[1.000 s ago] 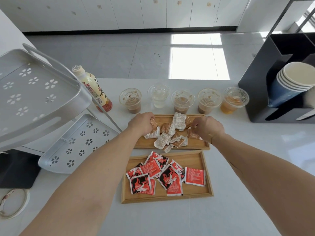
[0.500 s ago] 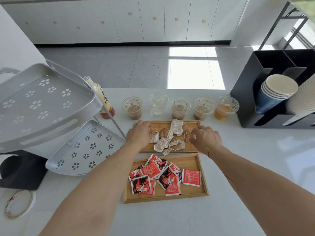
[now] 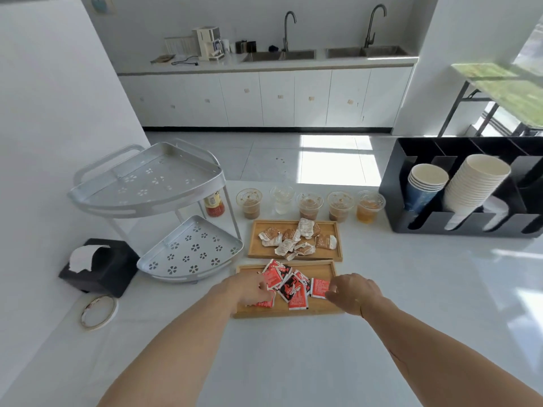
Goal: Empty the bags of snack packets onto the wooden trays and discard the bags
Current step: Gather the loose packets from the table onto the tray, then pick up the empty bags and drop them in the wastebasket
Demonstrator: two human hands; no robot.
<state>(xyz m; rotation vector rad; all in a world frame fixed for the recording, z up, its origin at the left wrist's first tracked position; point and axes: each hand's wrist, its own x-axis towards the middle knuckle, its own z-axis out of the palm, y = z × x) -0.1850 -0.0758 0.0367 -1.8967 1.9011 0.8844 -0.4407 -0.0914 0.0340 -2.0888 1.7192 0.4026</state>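
Left hand [image 3: 249, 289]: over the left end of the near wooden tray [image 3: 323, 312], fingers curled down onto the red packets [image 3: 291, 286] there; it touches them, but whether it actually pinches one I cannot tell. Right hand [image 3: 351, 292]: at the tray's right end, fingers loosely bent, tips just beside the rightmost red packet; grip likewise unclear.

Red packets lie in an overlapping heap, mostly centre and left of the tray, all within its rim. Far wooden tray [image 3: 338, 254] sits just behind, parallel, carrying the brown-and-white packets [image 3: 296, 240] bunched around its middle.

No bags visible anywhere on the countertop [image 3: 426, 289]; emptying looks finished. Step in hand reads as tidying the red heap.

To do it well: spread from the centre toward both short ends with flat fingers, sliding rather than lifting, so light sachets don't flip over the low rim. Steady the tray; it may skate on the glossy counter.

Beyond: lidded cups [image 3: 308, 204] in a row along the far tray's back edge, corner rack [image 3: 176, 224] left, cup holder [image 3: 393, 201] right.
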